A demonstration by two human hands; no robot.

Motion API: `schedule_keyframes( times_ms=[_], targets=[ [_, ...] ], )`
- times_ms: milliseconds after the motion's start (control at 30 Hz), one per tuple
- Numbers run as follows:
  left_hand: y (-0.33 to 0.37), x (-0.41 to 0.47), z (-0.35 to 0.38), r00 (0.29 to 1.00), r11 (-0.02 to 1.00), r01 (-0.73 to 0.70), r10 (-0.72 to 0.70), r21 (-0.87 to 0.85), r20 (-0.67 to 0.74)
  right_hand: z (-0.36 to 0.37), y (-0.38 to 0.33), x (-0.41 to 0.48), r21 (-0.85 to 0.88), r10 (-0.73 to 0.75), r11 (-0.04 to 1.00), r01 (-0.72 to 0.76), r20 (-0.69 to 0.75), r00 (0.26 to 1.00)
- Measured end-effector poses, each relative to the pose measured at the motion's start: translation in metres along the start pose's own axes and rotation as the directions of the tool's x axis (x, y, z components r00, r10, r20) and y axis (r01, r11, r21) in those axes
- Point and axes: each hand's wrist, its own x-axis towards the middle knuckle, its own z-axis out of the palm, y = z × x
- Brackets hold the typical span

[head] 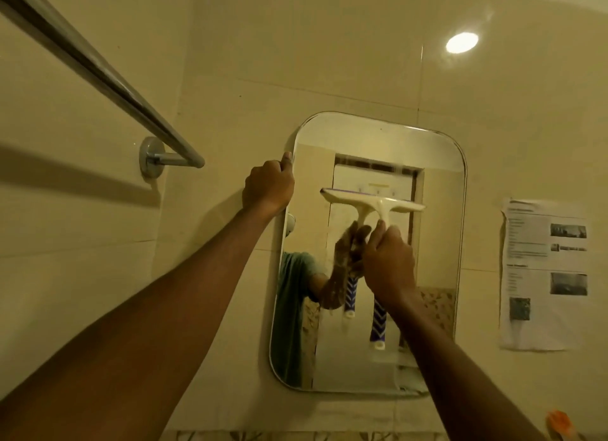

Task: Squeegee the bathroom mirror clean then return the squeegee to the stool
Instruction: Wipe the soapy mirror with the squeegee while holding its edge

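A rounded rectangular mirror (437,325) hangs on the tiled wall ahead. My right hand (390,264) grips the handle of a white squeegee (371,202) with a blue chevron-patterned grip. Its blade lies roughly level against the glass in the mirror's upper middle. My left hand (268,184) is closed on the mirror's upper left edge, thumb on the rim. The glass reflects the hand, the squeegee and a teal sleeve. The stool is out of view.
A chrome towel bar (98,75) juts from the wall at upper left, close to my left arm. A printed paper sheet (543,276) is stuck to the tiles right of the mirror. An orange object (559,422) shows at the bottom right corner.
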Motion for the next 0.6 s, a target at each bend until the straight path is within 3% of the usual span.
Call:
schedule_keyframes(
  times_ms=[367, 600],
  targets=[
    [0.001, -0.004, 0.001, 0.998, 0.998, 0.059, -0.06, -0.025, -0.036, -0.031, -0.051, 0.093, -0.088, -0.067, 0.994, 0.059, -0.083, 0.994],
    [0.001, -0.004, 0.002, 0.998, 0.999, 0.046, -0.046, 0.0, -0.049, -0.002, 0.016, -0.031, 0.034, 0.019, 0.999, -0.02, 0.024, 1.0]
  ],
)
